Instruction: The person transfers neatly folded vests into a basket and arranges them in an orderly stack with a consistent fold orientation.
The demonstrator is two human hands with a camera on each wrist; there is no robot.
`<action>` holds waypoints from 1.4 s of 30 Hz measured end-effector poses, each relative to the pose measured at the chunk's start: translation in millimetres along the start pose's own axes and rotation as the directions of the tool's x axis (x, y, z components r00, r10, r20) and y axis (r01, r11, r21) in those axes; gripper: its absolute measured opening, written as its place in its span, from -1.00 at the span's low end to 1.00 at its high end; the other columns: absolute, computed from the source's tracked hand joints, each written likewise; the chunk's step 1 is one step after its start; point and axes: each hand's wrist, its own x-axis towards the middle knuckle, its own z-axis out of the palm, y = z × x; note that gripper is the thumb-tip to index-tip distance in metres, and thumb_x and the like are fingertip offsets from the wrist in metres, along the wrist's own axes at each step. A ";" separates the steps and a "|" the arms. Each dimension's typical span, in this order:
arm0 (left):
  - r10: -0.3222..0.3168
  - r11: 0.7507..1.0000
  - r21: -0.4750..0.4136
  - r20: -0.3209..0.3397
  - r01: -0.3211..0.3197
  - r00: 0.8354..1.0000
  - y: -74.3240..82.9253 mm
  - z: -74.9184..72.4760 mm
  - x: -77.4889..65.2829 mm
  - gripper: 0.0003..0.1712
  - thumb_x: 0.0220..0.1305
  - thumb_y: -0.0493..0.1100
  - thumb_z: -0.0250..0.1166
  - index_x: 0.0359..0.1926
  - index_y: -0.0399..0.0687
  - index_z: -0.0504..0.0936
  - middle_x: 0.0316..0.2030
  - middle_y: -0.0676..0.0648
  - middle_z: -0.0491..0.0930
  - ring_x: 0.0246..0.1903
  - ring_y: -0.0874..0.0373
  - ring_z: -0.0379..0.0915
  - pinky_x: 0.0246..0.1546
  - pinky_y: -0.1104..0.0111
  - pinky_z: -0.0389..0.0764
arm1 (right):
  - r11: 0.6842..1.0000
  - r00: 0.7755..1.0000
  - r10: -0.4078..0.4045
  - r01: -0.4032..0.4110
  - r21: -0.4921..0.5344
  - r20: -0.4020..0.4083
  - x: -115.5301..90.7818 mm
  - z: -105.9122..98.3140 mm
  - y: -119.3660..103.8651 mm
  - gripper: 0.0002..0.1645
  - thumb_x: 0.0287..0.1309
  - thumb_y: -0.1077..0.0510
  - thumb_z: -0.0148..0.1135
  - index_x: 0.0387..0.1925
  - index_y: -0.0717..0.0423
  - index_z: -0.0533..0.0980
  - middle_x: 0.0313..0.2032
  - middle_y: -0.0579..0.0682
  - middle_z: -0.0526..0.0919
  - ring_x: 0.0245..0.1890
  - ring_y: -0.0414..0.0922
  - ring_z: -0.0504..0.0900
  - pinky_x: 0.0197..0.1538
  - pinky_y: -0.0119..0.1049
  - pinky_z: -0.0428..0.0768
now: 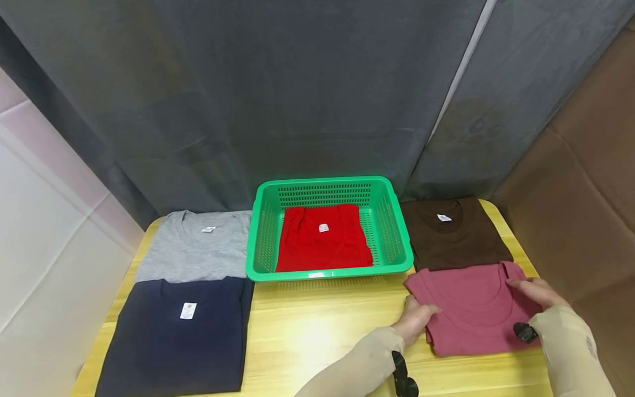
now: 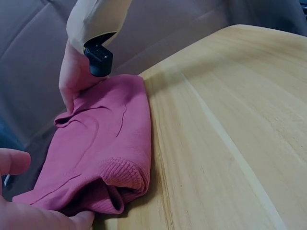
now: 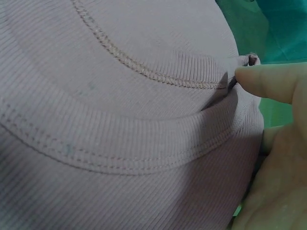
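A folded pink T-shirt [image 1: 476, 309] lies at the right front of the table. At its left side edge is my left hand [image 1: 415, 320]. In the left wrist view a finger [image 2: 14, 161] stays apart from the cloth while another digit [image 2: 79, 220] touches the folded side. My right hand [image 1: 538, 292] pinches the shirt's right shoulder. The right wrist view shows the thumb [image 3: 268, 79] on the shoulder by the ribbed collar [image 3: 144, 139], with a finger behind the edge.
A green basket [image 1: 329, 272] holding a folded red T-shirt [image 1: 322, 242] stands at the back centre. Behind the pink shirt lies a brown T-shirt [image 1: 451, 237]. Grey [image 1: 198, 253] and navy [image 1: 173, 347] folded T-shirts lie on the left. Curtains [image 1: 307, 94] enclose the table.
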 end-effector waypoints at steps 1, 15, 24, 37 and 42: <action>-0.001 1.000 -0.004 0.003 0.001 1.000 -0.5 0.0 0.3 -0.45 -0.06 -0.42 0.18 0.00 -0.25 0.19 -0.21 -0.10 0.36 -0.26 0.09 0.38 -0.18 0.20 0.50 | 1.000 1.000 0.001 -0.001 -0.002 0.005 0.2 -0.5 -0.3 0.05 0.23 -0.22 -0.22 0.14 0.78 -0.13 0.11 0.66 -0.04 0.12 0.46 0.08 0.12 0.19 0.23; 0.040 0.999 0.014 0.064 -0.041 0.997 -3.2 -2.5 3.5 -0.65 -0.07 -0.43 0.16 -0.16 -0.27 0.39 -0.27 -0.07 0.50 -0.31 0.19 0.42 -0.26 0.38 0.47 | 1.000 0.999 0.014 -0.014 -0.004 0.030 -0.3 -2.2 -0.7 0.03 0.24 -0.20 -0.23 0.12 0.80 -0.14 0.08 0.66 0.03 0.08 0.43 0.19 0.07 0.15 0.31; 0.109 0.994 0.005 0.069 -0.110 0.992 -7.3 -0.6 4.5 -0.65 -0.10 -0.45 0.16 -0.18 -0.30 0.43 -0.25 -0.07 0.50 -0.26 0.21 0.39 -0.13 0.39 0.40 | 1.000 0.997 0.017 -0.019 0.025 0.074 -0.4 -7.4 -1.0 0.06 0.21 -0.24 -0.20 0.12 0.78 -0.10 0.04 0.61 0.12 0.04 0.35 0.28 0.04 0.09 0.37; 0.001 1.000 -0.019 0.132 0.002 0.991 -10.2 -4.4 4.0 -0.69 0.05 -0.36 0.16 -0.13 -0.19 0.35 -0.32 -0.06 0.54 -0.29 0.10 0.54 -0.28 0.32 0.57 | 0.994 0.991 0.009 -0.023 0.111 0.131 2.5 -8.6 1.3 0.03 0.24 -0.19 -0.19 0.16 0.72 -0.23 0.06 0.59 0.13 -0.03 0.23 0.41 0.01 0.03 0.44; -0.025 0.999 -0.038 0.145 0.030 0.989 -10.0 -3.7 4.0 -0.65 0.09 -0.36 0.15 -0.08 -0.18 0.30 -0.28 -0.07 0.51 -0.23 0.04 0.54 -0.22 0.23 0.58 | 0.994 0.991 0.028 -0.042 0.103 0.133 1.3 -10.0 1.1 0.03 0.22 -0.20 -0.18 0.15 0.72 -0.19 0.00 0.58 0.19 -0.04 0.27 0.39 0.01 0.06 0.43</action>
